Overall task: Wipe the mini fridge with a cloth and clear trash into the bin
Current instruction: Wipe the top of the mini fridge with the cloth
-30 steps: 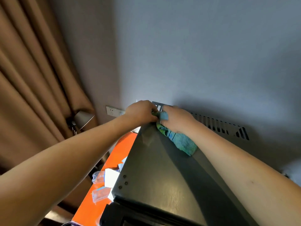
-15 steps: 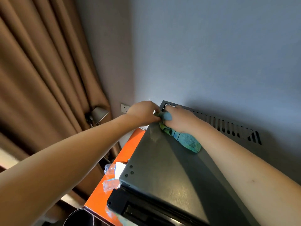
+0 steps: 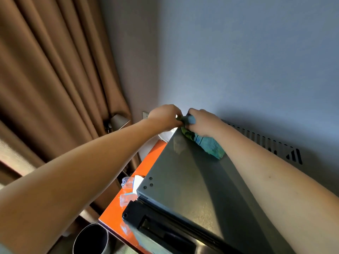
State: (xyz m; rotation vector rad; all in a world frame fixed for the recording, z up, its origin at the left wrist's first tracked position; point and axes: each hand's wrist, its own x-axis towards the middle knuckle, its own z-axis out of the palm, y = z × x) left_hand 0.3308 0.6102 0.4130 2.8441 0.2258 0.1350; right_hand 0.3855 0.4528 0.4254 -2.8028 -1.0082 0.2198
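While both arms reach to the far left corner of the mini fridge (image 3: pixel 192 180) top, the right hand (image 3: pixel 203 123) curls its grip round the blue-green cloth (image 3: pixel 207 143), and the left hand (image 3: pixel 165 117) pinches the cloth's end. Clear plastic trash (image 3: pixel 128 189) lies on the orange bench (image 3: pixel 117 213) beside the fridge; a dark bin (image 3: pixel 91 241) stands below its near corner.

Blue-green cloth (image 3: pixel 207 143), grey fridge top (image 3: pixel 192 180), orange table (image 3: pixel 117 208), brown curtain (image 3: pixel 45 79).
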